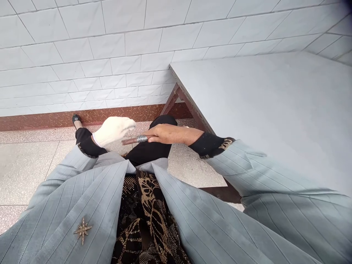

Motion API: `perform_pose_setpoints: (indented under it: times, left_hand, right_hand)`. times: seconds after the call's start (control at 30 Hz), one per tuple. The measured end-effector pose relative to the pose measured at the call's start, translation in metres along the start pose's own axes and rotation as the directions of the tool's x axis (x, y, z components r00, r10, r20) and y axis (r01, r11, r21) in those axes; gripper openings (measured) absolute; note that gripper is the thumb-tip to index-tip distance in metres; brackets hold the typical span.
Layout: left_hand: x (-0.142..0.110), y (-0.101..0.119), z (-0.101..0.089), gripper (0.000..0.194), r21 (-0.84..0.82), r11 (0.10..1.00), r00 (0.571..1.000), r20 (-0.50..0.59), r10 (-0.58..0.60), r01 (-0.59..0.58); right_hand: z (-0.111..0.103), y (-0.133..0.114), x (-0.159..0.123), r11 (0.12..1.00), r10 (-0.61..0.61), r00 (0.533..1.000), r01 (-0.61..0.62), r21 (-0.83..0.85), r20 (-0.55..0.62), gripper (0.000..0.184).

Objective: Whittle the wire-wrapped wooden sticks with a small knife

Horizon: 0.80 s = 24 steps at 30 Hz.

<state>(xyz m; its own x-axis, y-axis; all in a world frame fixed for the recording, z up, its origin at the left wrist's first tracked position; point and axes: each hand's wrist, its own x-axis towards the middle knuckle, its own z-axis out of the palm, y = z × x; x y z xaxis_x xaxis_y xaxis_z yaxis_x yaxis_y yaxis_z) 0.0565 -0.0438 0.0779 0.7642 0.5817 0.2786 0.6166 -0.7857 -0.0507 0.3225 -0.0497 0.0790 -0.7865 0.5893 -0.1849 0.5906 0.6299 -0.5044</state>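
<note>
A white knit glove covers my left hand [114,131], which is held in front of my lap with its fingers pressed together and bent. Its palm side is turned away, so anything inside is hidden. My bare right hand [168,134] is closed around a brown rod-like handle [129,141] with silvery wire or tape wound around it near my fingers. The handle's blunt end points left, just below the gloved hand and seemingly apart from it. What lies at the other end is hidden behind my right hand.
A large pale tabletop [264,106] on a brown metal frame [189,106] fills the right side, close to my right arm. White wall tiles [118,40] stand ahead, above a reddish-brown baseboard [49,119]. Speckled floor tiles [24,161] lie to the left.
</note>
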Motion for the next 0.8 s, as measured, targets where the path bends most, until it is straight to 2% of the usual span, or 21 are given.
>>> perform_pose_setpoints:
  times: [0.1,0.2,0.27,0.3,0.37,0.43,0.5,0.57,0.67,0.73,0.8]
  left_hand:
    - [0.009,-0.009,0.001,0.028,-0.089,0.995,0.999,0.008,-0.054,0.054]
    - [0.015,-0.014,0.011,0.027,-0.248,0.960,0.991,0.022,-0.129,0.130]
    - [0.014,-0.013,0.019,0.028,-0.365,0.908,0.978,0.042,-0.203,0.204]
    - [0.013,-0.011,0.024,0.029,-0.422,0.873,0.968,0.057,-0.244,0.245]
    - [0.006,-0.002,0.031,0.030,-0.522,0.799,0.951,0.093,-0.296,0.299]
    - [-0.001,0.009,0.036,0.030,-0.588,0.761,0.961,0.132,-0.244,0.274]
    - [-0.007,0.021,0.037,0.030,-0.589,0.779,0.977,0.155,-0.148,0.212]
    - [-0.010,0.030,0.036,0.031,-0.510,0.845,0.983,0.161,-0.087,0.159]
    - [-0.011,0.036,0.032,0.034,-0.274,0.954,0.980,0.184,-0.073,0.122]
    - [-0.011,0.035,0.028,0.034,-0.130,0.987,0.977,0.198,-0.073,0.100]
    - [-0.010,0.031,0.026,0.032,-0.044,0.997,0.980,0.193,-0.059,0.068]
  right_hand:
    - [-0.001,-0.009,0.000,0.996,-0.072,0.995,0.068,0.051,0.070,0.027]
    - [-0.007,-0.019,-0.003,0.990,-0.126,0.991,0.122,0.071,0.053,0.029]
    - [-0.012,-0.027,-0.005,0.988,-0.131,0.990,0.134,0.069,-0.051,0.031]
    - [-0.015,-0.030,-0.007,0.991,-0.108,0.983,0.119,0.068,-0.152,0.032]
    - [-0.020,-0.033,-0.009,0.996,-0.013,0.924,0.048,0.081,-0.382,0.035]
    - [-0.022,-0.031,-0.009,0.993,0.093,0.839,-0.039,0.111,-0.536,0.037]
    - [-0.020,-0.023,-0.007,0.987,0.159,0.797,-0.111,0.117,-0.583,0.037]
    - [-0.016,-0.012,-0.003,0.982,0.183,0.806,-0.176,0.068,-0.563,0.034]
    - [-0.008,0.004,0.002,0.955,0.250,0.868,-0.293,-0.037,-0.429,0.031]
    - [-0.004,0.010,0.003,0.948,0.269,0.914,-0.307,-0.086,-0.302,0.029]
    - [0.000,0.013,0.002,0.962,0.228,0.954,-0.252,-0.104,-0.195,0.026]
